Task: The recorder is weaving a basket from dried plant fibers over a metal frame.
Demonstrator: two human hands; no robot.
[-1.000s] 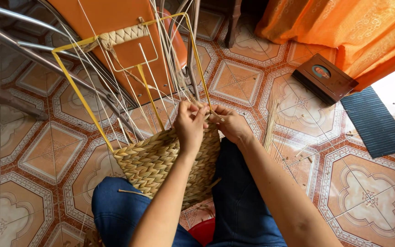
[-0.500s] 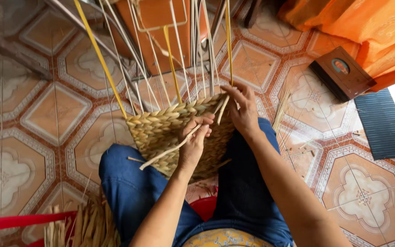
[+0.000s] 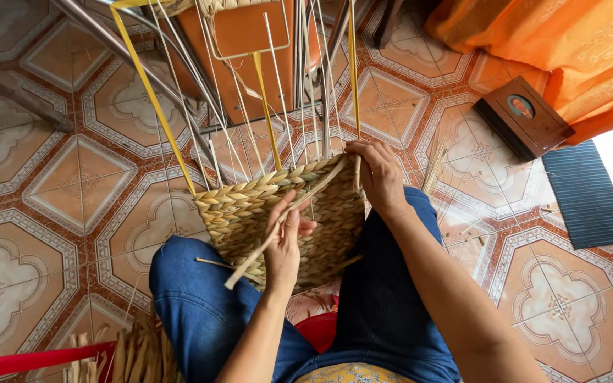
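A half-woven straw basket (image 3: 250,213) rests between my knees, its braided wall facing up. Thin wire uprights (image 3: 278,92) and yellow frame rods (image 3: 154,99) rise from its rim. My left hand (image 3: 285,245) lies against the woven wall and pinches a long flat straw strand (image 3: 299,206) that runs diagonally up to the rim. My right hand (image 3: 377,174) grips the rim at the top right corner, holding the same strand's upper end by a yellow rod.
An orange chair (image 3: 250,42) with metal legs stands just beyond the basket. A dark framed box (image 3: 523,117) and a blue ribbed mat (image 3: 587,191) lie on the patterned tile floor at right, under orange cloth (image 3: 555,42). Loose straw (image 3: 136,351) and a red rim (image 3: 30,358) lie near my left leg.
My left hand came off the rim and slid down the basket wall, pulling the straw strand out diagonally. My right hand stayed at the top right corner. The view shifted closer.
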